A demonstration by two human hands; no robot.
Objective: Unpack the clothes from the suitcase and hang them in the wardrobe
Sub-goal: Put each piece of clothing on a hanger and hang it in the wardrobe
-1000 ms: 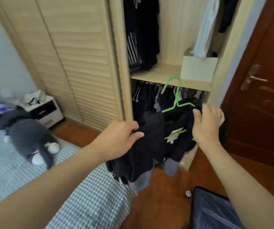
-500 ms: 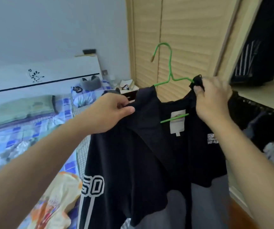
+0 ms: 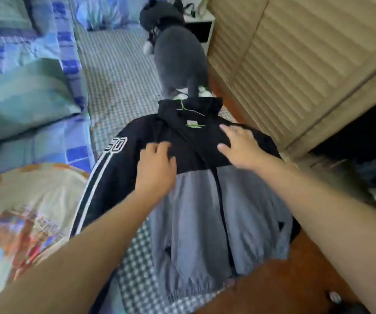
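Note:
A black and grey jacket [image 3: 205,200] with white sleeve stripes lies spread on the bed's checked sheet [image 3: 119,87], its hem hanging over the bed's edge. A green hanger [image 3: 190,114] sits inside its collar, mostly hidden by cloth. My left hand [image 3: 157,164] rests flat on the black chest part, fingers apart. My right hand [image 3: 239,146] lies on the right shoulder, fingers spread. The wardrobe's slatted door [image 3: 295,64] stands to the right, with dark clothes in its open side [image 3: 363,143].
A grey plush cat [image 3: 178,48] lies on the bed beyond the collar. A printed cream garment [image 3: 28,211] is at the left. Blue patterned bedding [image 3: 23,75] fills the far left. A white nightstand [image 3: 200,26] stands by the wardrobe. Wooden floor [image 3: 284,291] shows bottom right.
The jacket on its hanger went from held up in the air to lying flat on the bed. Both hands let go of its shoulders and now rest on it.

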